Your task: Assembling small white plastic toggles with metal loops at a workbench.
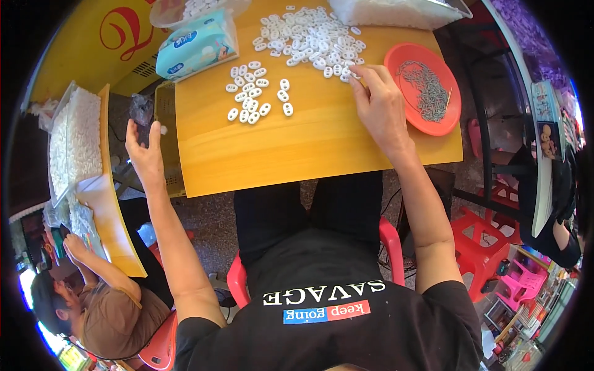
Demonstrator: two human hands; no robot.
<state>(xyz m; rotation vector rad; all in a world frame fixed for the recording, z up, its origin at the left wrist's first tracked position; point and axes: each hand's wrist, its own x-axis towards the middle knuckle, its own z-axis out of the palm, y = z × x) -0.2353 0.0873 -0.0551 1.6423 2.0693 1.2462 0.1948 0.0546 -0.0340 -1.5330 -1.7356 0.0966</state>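
My right hand [382, 105] is at the near right edge of a loose pile of white oval plastic pieces with two holes [322, 42]. Its thumb and forefinger close on one such white piece, partly hidden by the fingers. Out past the table's left edge, my left hand [146, 157] is raised with its fingers apart and nothing in its grasp. A small white bit [163, 130] shows beside that hand; I cannot tell what it is. On the table's left half lies a smaller group of white pieces [247, 93], with three more in a column [283, 96] beside it.
A red plastic dish [453, 93] of grey metal pins [427, 93] sits at the right edge of the yellow table [297, 148]. Behind are a tissue pack [197, 51], a clear tub [167, 13] and a white bag [396, 13]. Another person [111, 309] works at the left.
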